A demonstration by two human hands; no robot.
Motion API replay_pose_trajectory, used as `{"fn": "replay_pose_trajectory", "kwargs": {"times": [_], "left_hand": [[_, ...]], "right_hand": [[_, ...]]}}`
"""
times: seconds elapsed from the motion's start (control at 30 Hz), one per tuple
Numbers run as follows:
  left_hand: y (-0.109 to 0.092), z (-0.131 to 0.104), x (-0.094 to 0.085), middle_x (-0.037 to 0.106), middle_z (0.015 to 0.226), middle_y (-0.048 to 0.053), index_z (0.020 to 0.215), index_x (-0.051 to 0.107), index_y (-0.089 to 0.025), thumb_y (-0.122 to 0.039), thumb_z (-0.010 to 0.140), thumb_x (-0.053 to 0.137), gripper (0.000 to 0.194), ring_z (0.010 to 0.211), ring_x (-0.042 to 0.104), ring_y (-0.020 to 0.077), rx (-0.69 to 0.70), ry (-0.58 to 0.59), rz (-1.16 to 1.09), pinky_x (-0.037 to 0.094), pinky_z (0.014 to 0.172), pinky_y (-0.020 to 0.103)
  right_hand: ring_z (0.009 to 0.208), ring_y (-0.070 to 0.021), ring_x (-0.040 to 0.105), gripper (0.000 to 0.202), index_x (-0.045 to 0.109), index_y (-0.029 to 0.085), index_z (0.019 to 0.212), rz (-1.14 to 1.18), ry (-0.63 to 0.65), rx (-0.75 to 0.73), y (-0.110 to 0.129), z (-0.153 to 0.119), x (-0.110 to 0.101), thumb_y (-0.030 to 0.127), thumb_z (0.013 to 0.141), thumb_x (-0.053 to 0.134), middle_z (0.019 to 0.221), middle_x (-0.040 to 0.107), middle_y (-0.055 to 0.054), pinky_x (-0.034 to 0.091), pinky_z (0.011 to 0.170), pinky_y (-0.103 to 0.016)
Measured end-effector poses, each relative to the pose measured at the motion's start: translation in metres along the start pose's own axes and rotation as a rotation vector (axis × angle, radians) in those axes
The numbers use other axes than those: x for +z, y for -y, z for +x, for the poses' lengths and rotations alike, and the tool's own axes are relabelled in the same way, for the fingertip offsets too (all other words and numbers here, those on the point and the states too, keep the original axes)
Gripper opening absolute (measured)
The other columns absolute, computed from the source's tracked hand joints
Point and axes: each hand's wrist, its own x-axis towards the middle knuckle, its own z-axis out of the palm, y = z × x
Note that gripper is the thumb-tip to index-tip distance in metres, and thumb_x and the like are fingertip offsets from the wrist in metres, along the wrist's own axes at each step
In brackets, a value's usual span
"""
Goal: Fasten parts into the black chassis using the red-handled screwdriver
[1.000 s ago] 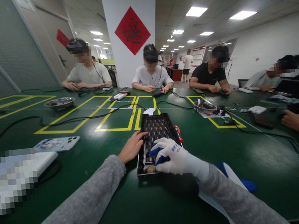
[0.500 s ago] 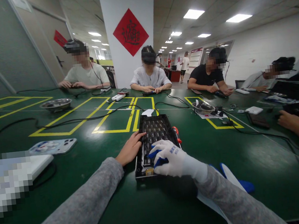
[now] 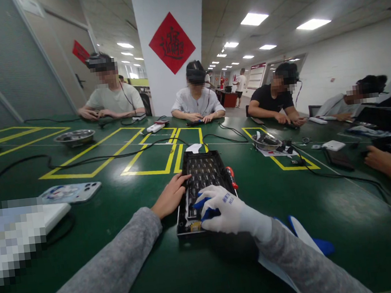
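A black case with rows of small metal bits lies on the green table in front of me. My left hand, bare, rests its fingertips on the case's left edge. Over the lower right part of the case is my right hand, in a white glove with blue fingertips. Its fingers are curled down toward the bits; whatever they may pinch is hidden. A red screwdriver handle lies against the right side of the case. A yellowish piece sits in the near end of the case.
On the green table, a white and blue glove lies near my right forearm. A phone is at left, with metal bowls farther back. Black cables cross the table. Several people sit around it; a person's hand is at right.
The view has shifted very slightly. My right hand has turned a little over the case, while my left hand stays at its edge.
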Motion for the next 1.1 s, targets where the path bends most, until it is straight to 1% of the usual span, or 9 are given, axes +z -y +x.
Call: {"fn": "replay_pose_trajectory", "kwargs": {"times": [0.2,0.47,0.63,0.87,1.1], "left_hand": [[-0.0008,-0.0003,-0.0009,0.033,0.141,0.006,0.130,0.044,-0.022,-0.023,0.085,0.030,0.048,0.132,0.030,0.0199,0.000,0.006,0.002,0.023,0.112,0.040],[0.0020,-0.0003,-0.0002,0.032,0.142,0.006,0.131,0.044,-0.023,-0.021,0.084,0.032,0.048,0.132,0.029,0.0219,-0.001,0.008,0.001,0.023,0.111,0.042],[0.0016,0.0001,-0.0003,0.032,0.142,0.007,0.131,0.044,-0.022,-0.021,0.084,0.032,0.048,0.132,0.029,0.0227,-0.009,0.003,0.001,0.023,0.111,0.044],[-0.0023,-0.0012,-0.0024,0.034,0.141,0.007,0.130,0.045,-0.022,-0.021,0.084,0.032,0.047,0.131,0.032,0.0213,-0.015,0.003,0.017,0.025,0.111,0.041],[-0.0012,-0.0005,-0.0027,0.032,0.142,0.007,0.130,0.044,-0.022,-0.021,0.084,0.032,0.047,0.132,0.030,0.0209,-0.009,0.012,0.025,0.024,0.111,0.041]], "right_hand": [[0.113,-0.0207,0.046,0.017,0.067,0.022,0.075,-0.012,0.000,0.004,-0.0009,0.0000,0.0020,0.037,0.069,0.068,0.107,0.063,-0.001,0.033,0.098,-0.038],[0.107,-0.0193,0.049,0.015,0.068,0.021,0.075,0.009,0.003,0.016,0.0002,0.0003,0.0012,0.035,0.070,0.067,0.106,0.062,-0.002,0.036,0.095,-0.036],[0.107,-0.0203,0.048,0.015,0.068,0.021,0.076,-0.004,0.003,0.010,0.0001,0.0006,0.0004,0.034,0.069,0.068,0.106,0.061,-0.003,0.036,0.095,-0.037],[0.108,-0.0204,0.047,0.017,0.067,0.020,0.075,-0.009,0.011,0.021,0.0029,0.0009,-0.0016,0.037,0.071,0.066,0.106,0.060,-0.004,0.037,0.094,-0.036],[0.108,-0.0202,0.047,0.016,0.067,0.021,0.076,-0.003,0.001,0.012,0.0019,0.0005,-0.0009,0.036,0.071,0.066,0.107,0.060,-0.003,0.036,0.095,-0.037]]}}
